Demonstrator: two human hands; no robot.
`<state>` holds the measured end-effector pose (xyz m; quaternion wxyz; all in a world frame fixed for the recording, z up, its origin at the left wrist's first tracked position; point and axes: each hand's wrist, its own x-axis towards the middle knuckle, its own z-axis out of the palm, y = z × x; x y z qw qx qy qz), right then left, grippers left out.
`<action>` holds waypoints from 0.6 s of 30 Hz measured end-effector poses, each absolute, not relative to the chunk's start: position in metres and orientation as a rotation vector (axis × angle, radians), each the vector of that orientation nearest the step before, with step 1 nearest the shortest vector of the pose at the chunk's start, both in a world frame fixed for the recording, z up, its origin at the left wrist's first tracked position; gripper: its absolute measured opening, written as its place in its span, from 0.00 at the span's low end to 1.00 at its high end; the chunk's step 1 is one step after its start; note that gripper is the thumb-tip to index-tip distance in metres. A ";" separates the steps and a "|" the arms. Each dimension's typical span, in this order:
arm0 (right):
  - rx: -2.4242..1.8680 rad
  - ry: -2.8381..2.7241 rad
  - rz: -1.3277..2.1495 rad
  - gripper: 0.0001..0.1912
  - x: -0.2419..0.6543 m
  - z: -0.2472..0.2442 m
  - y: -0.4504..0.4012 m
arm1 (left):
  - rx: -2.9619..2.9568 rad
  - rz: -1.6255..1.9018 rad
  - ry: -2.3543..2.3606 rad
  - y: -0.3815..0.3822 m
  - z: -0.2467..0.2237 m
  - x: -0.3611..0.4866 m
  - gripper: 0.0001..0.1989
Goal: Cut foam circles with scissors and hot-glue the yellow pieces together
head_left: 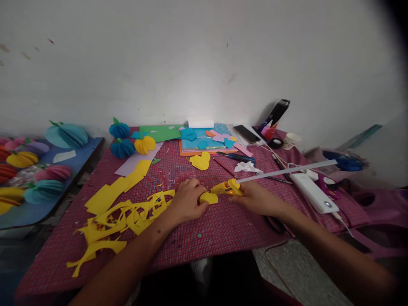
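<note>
My right hand [251, 196] is wrapped round a yellow hot glue gun [225, 187], with a long whitish glue stick [287, 169] jutting from its back end. A small orange light glows on the gun. The nozzle points left, close to a rounded yellow paper cutout [209, 197] on the tablecloth. With curled fingers and thumb at its left edge, my left hand [188, 199] holds this cutout. Beyond the hands lies a small pile of yellow paper cutouts [200, 161]. Yellow paper scraps [127, 216] spread to the left of my left hand.
Paper pumpkins [123, 148] stand at the table's back left, and more lie on a blue table [92, 148]. Toward the back are coloured sheets [210, 142], a phone [247, 133] and a black bottle [279, 111]. A white power bank [314, 193] with cables lies right.
</note>
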<state>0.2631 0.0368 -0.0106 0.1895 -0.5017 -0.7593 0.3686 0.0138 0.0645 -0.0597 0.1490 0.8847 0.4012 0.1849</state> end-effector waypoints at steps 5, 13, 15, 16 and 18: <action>-1.383 -2.143 1.057 0.19 0.262 -0.012 0.039 | 2.544 0.530 1.149 0.065 -0.060 0.014 0.11; -1.447 -2.221 0.989 0.18 0.267 -0.007 0.037 | 2.569 0.508 1.145 0.065 -0.060 0.013 0.12; -1.476 -2.221 0.989 0.17 0.268 -0.006 0.036 | 2.575 0.499 1.141 0.066 -0.060 0.013 0.12; -1.492 -2.221 0.988 0.16 0.269 -0.007 0.035 | 2.576 0.498 1.141 0.066 -0.060 0.013 0.12; -1.514 -2.223 0.987 0.14 0.272 -0.008 0.034 | 2.580 0.502 1.142 0.066 -0.061 0.013 0.12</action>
